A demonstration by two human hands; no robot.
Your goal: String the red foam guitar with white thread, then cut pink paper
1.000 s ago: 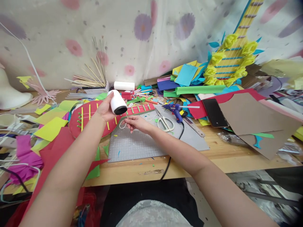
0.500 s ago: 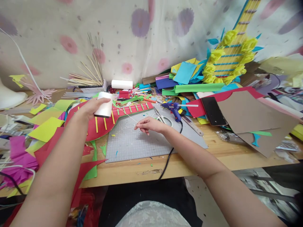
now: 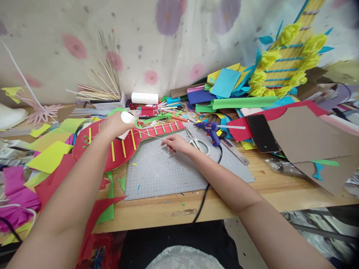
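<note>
Cluttered wooden desk, flowered curtain behind. Gripping white tube in left hand at ten o'clock from grey mat's middle, over red guitar; pinching string with right hand at eleven, near scissors. Obstructing mat: glue gun at one, cable at five.

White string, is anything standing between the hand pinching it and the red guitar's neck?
Nothing visible: the right hand holds the white string near the guitar's green-striped neck. The scissors lie to the hand's right, off that path; the left hand covers part of the guitar's body.
</note>
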